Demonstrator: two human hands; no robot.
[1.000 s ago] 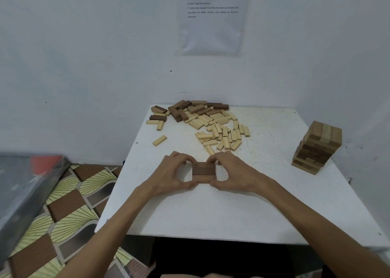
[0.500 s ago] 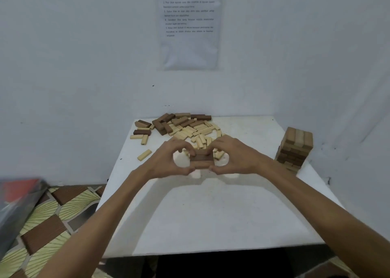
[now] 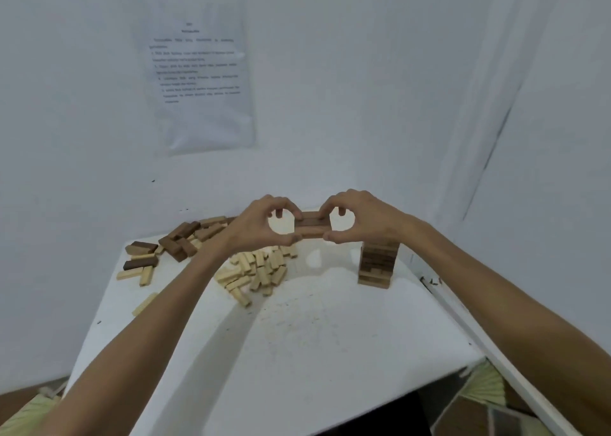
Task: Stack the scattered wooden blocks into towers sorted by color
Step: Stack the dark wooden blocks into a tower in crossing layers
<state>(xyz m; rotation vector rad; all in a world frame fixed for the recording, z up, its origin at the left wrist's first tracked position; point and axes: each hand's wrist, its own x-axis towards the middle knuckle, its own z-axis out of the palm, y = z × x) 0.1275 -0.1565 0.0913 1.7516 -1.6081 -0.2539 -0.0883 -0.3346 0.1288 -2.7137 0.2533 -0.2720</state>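
White table (image 3: 314, 353), brown blocks (image 3: 311, 225) aloft in pinching fingers (image 3: 287, 205) of left hand (image 3: 254, 227) and right hand (image 3: 367, 220), tower (image 3: 377, 263) partly hidden behind.

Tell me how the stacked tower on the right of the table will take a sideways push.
The tower stands several layers high on a narrow base, so a push near the top would probably tip it. Its layers look like loose blocks merely stacked, so a low shove may slide some out rather than move it whole. Each block looks rigid.
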